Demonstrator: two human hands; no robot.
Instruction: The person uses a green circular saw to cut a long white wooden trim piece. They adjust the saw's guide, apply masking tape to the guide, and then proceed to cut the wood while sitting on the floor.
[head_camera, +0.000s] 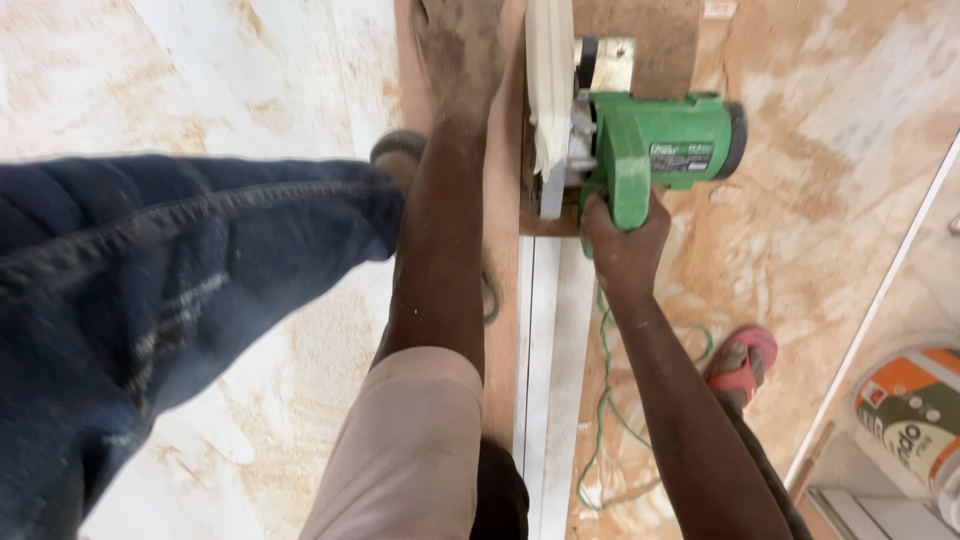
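Denim-clad leg (150, 300), one, fills the left foreground, nearest the viewer; beyond it lies a dusty, pale floor (260, 80); two bare arms reach forward over it; one brown wooden board (502, 250) runs lengthwise up the middle, with one white strip (550, 350) lying just beside it; one green circular saw (650, 145) sits at the strip's far end; the right hand (622, 235) is wrapped tightly around the saw's handle; the left hand (458, 45) presses flat on the board, just left of the saw; one green cord (603, 400) trails back; one pink sandal (742, 365) rests right of the cord.
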